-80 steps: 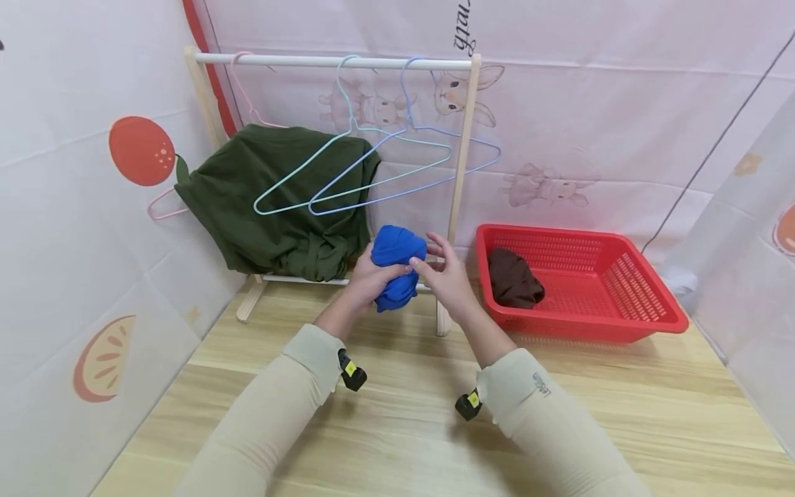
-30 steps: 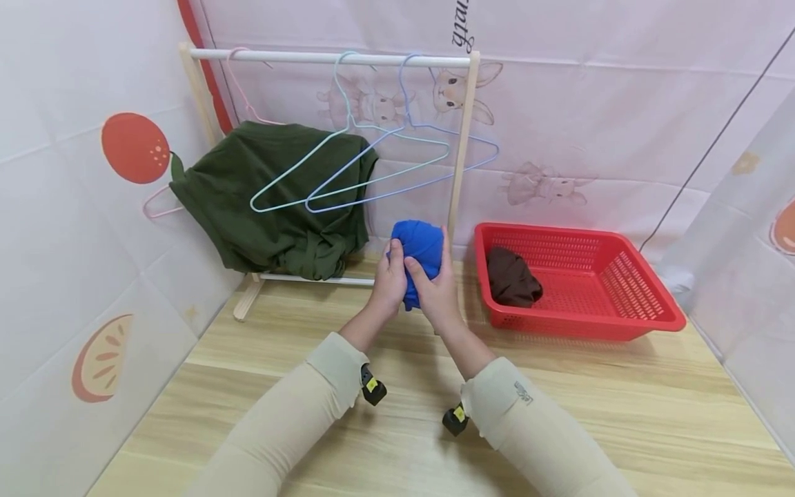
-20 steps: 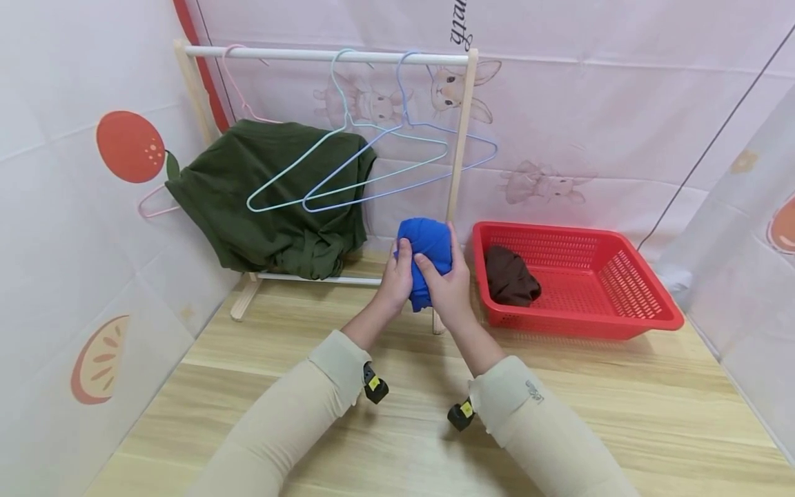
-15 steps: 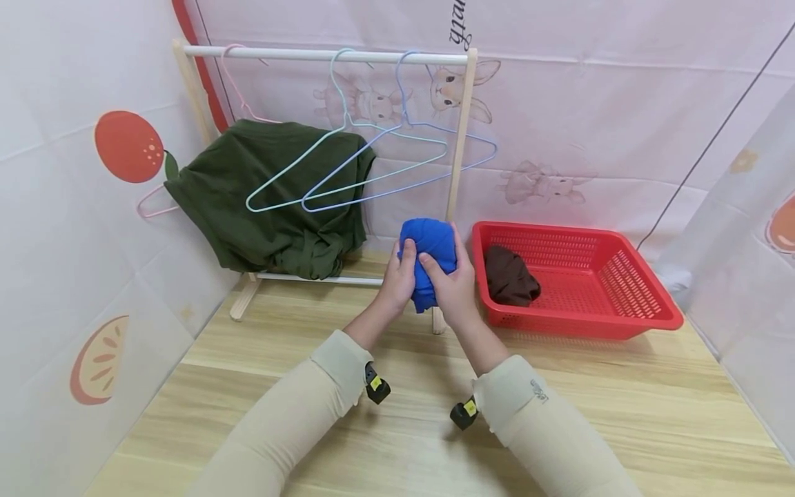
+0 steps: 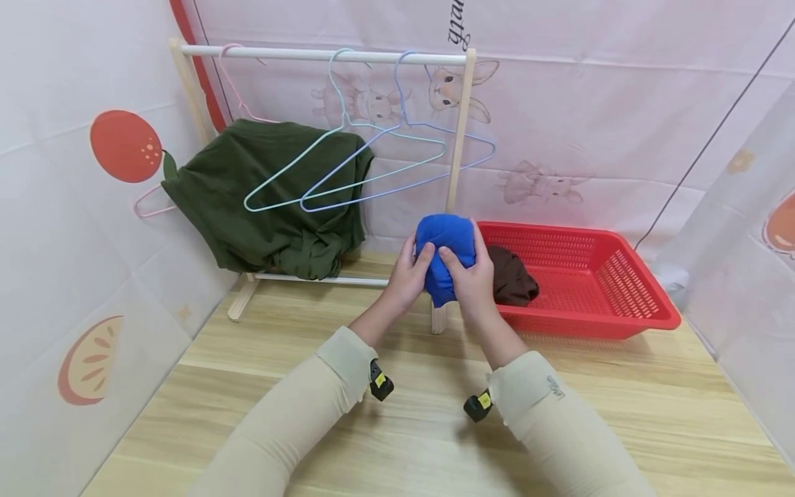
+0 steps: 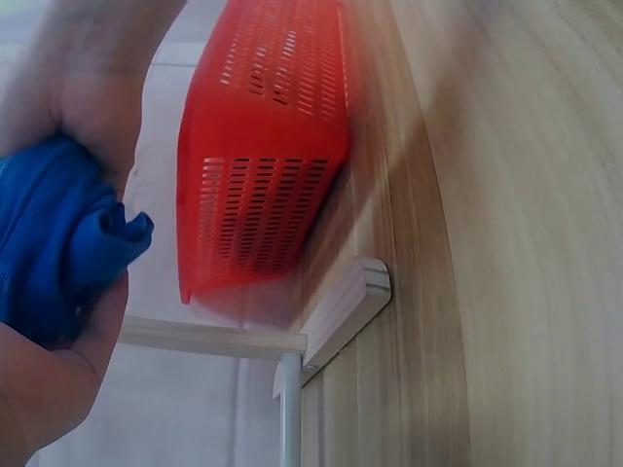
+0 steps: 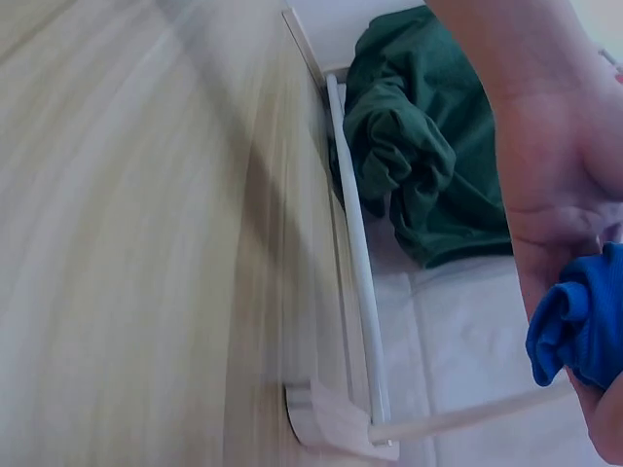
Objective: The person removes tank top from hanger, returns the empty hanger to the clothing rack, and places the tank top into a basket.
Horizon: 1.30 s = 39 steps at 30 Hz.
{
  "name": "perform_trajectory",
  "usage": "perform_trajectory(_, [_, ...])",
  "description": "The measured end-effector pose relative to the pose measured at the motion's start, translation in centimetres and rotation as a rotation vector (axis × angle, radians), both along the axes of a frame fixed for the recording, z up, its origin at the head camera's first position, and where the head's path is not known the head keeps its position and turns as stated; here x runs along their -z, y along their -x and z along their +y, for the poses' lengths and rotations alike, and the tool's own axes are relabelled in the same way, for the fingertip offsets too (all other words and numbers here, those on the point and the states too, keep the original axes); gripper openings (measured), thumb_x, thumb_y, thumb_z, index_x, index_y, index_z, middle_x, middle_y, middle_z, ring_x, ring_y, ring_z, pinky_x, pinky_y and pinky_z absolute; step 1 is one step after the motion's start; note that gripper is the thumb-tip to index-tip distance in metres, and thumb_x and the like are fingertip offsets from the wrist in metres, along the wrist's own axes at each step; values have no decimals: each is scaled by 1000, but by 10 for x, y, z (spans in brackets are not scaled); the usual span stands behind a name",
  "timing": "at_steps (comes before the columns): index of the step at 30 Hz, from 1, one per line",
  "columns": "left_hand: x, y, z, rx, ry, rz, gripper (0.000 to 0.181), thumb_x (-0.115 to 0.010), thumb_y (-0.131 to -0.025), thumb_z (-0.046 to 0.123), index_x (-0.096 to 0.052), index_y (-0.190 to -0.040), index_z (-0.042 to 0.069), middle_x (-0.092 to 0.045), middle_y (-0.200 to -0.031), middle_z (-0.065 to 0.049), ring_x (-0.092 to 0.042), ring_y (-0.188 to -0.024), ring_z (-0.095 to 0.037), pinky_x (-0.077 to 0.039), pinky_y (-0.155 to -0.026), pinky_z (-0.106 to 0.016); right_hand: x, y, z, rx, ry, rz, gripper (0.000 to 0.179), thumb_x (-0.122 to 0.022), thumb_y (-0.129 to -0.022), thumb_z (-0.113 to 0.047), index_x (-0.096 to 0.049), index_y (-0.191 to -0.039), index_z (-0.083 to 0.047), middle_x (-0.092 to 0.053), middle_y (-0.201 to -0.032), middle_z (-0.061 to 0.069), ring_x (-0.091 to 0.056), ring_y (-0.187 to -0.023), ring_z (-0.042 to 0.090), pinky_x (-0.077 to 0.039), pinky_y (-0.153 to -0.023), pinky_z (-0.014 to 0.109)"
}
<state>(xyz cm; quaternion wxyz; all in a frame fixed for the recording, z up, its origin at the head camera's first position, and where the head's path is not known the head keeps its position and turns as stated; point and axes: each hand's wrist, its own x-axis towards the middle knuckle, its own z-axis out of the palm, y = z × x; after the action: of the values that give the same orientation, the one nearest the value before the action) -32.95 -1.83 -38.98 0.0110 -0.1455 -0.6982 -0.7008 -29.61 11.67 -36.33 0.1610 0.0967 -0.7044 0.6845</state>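
Note:
A rolled-up bundle of blue cloth (image 5: 444, 235) is held in the air between both hands, in front of the rack's right post. My left hand (image 5: 406, 277) grips its left side, thumb on the near face. On the other side my right hand (image 5: 475, 281) grips it likewise, its thumb close to the left one. A loose twisted end of the blue cloth (image 6: 73, 243) sticks out below the palms in the left wrist view. That same end of the cloth (image 7: 584, 316) shows at the right edge of the right wrist view. Most far-side fingers are hidden.
A clothes rack (image 5: 459, 131) stands behind the hands. Dark green clothing (image 5: 279, 193) hangs there on a pink hanger (image 5: 152, 203), beside a mint hanger (image 5: 292, 162) and a blue hanger (image 5: 385, 197). To the right, a red basket (image 5: 584, 324) holds a brown cloth (image 5: 512, 276).
Both hands have carried the blue cloth to the right and slightly up, toward the basket's left edge. The right hand's fingers, looser at first, now wrap its side. The head view has shifted slightly.

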Motion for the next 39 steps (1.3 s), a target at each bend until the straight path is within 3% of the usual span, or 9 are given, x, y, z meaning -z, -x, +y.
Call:
perform_trajectory(6, [1, 0, 11, 50, -44, -55, 64, -43, -105, 36, -14, -158, 13, -51, -141, -24, -58, -119, -41, -58, -76, -54, -3, 6, 23, 49, 21, -6, 75, -68, -93, -22, -26, -156, -29, -37, -155, 9, -40, -138, 31, -37, -111, 53])
perform_trajectory(9, [3, 1, 18, 54, -10, -43, 64, -44, -105, 35, -15, -157, 12, -57, -134, -25, -61, -116, -40, -59, -73, -50, -6, 11, 38, 67, 73, -9, 76, -70, -92, -22, -29, -155, -33, -38, -154, 7, -39, -138, 29, -35, -112, 52])
perform_trajectory(15, [11, 1, 35, 112, 142, 5, 68, -47, -103, 39, -16, -158, 14, -55, -139, -19, -59, -120, -32, -58, -81, -43, -11, 16, 75, 161, 82, -34, 76, -70, -91, -23, -30, -154, -33, -38, -154, 5, -37, -138, 27, -35, -113, 51])
perform_trajectory(19, [16, -2, 47, 145, 268, 67, 66, -50, -102, 41, -21, -157, 18, -54, -142, -14, -56, -125, -25, -50, -99, -40, -12, 15, 96, 203, 57, -79, 76, -68, -92, -24, -26, -156, -33, -35, -155, 4, -33, -140, 27, -37, -111, 51])
perform_trajectory(25, [19, -7, 64, 199, 544, 208, 64, -51, -99, 51, -36, -152, 18, -46, -151, -6, -43, -139, -21, -38, -113, -41, -9, 15, 117, 238, 44, -109, 76, -67, -93, -23, -25, -156, -32, -34, -157, 5, -33, -141, 28, -35, -113, 50])
perform_trajectory(29, [19, -7, 77, 241, 816, 368, 60, -48, -100, 50, -41, -150, 16, -40, -155, -3, -30, -147, -21, -29, -118, -41, -8, 17, 130, 262, 27, -123, 76, -67, -93, -23, -25, -156, -31, -33, -158, 6, -33, -141, 29, -34, -114, 50])
perform_trajectory(34, [26, -4, 93, 262, 1138, 506, 64, -38, -99, 61, -39, -151, 24, -30, -161, 5, -12, -153, -19, -14, -120, -57, -7, 18, 149, 276, 22, -137, 77, -66, -94, -24, -23, -157, -30, -30, -160, 5, -29, -144, 29, -31, -115, 50])
perform_trajectory(39, [34, -1, 99, 244, 1280, 555, 67, -33, -97, 68, -38, -152, 31, -27, -162, 6, -9, -153, -21, -10, -117, -65, -1, 20, 164, 306, -7, -162, 77, -65, -94, -23, -22, -157, -29, -29, -160, 7, -29, -143, 31, -30, -116, 50])
